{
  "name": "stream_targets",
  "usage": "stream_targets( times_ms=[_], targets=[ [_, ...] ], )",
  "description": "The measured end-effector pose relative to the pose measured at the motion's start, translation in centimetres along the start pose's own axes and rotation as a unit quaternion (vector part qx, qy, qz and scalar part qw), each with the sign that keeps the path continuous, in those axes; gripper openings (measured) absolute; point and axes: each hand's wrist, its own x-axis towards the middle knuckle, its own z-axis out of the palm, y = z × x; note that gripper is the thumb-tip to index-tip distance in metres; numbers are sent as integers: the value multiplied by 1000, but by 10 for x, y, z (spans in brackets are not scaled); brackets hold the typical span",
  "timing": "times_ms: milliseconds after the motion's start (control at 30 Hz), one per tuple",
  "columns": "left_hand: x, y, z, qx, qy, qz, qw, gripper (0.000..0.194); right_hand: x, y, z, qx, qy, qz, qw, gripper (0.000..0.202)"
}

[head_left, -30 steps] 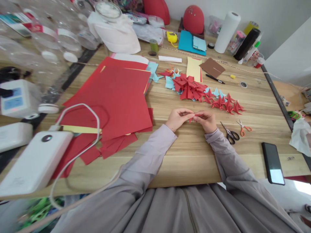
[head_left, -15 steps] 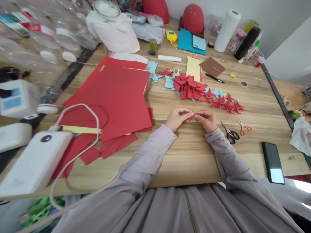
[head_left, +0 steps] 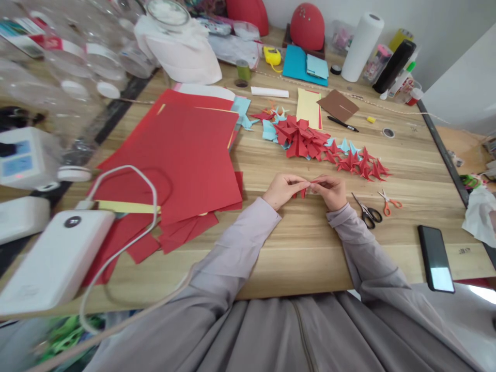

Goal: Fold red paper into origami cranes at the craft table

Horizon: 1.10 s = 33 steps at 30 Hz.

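Between my two hands is a small folded piece of red paper [head_left: 303, 192], mostly covered by the fingers. My left hand [head_left: 282, 191] pinches it from the left, and my right hand [head_left: 330, 191] pinches it from the right, the fingertips nearly meeting. Just beyond the hands lies a heap of red folded paper pieces [head_left: 300, 137]. To its right, several red paper cranes [head_left: 362, 164] and light blue folded pieces [head_left: 349, 147] trail off. Black-handled scissors [head_left: 368, 212] and small orange-handled scissors [head_left: 389, 201] rest right of my right hand.
Large red paper sheets [head_left: 186, 160] cover the table's left side. A white power bank [head_left: 58, 258] with a looped cable [head_left: 153, 191] lies at front left. A black phone [head_left: 435, 258] sits at front right. Behind are a yellow tape measure [head_left: 272, 55], brown paper [head_left: 338, 105] and a black pen [head_left: 342, 124].
The red paper has turned in my fingers: two narrow parts now hang below the fingertips where one point showed before. Both hands stay in nearly the same place.
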Motion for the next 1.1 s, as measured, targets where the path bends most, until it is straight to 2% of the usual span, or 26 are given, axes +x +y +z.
stream_targets(
  times_ms=[233, 567, 933, 1100],
  targets=[
    [0, 1, 0, -21, -10, -26, 999, 34, 1, -1, -1, 12, -19, 14, 1000, 22],
    [0, -2, 1, -15, 14, -3, 1000, 34, 2, 1, -1, 25, -28, 43, 998, 28],
    [-1, 2, 3, 18, 33, 36, 999, 26, 1, 0, -1, 33, -38, 32, 998, 25],
    [-3, 3, 3, 19, 32, 35, 999, 28, 1, 1, 0, 28, -13, 39, 999, 29]
  ],
)
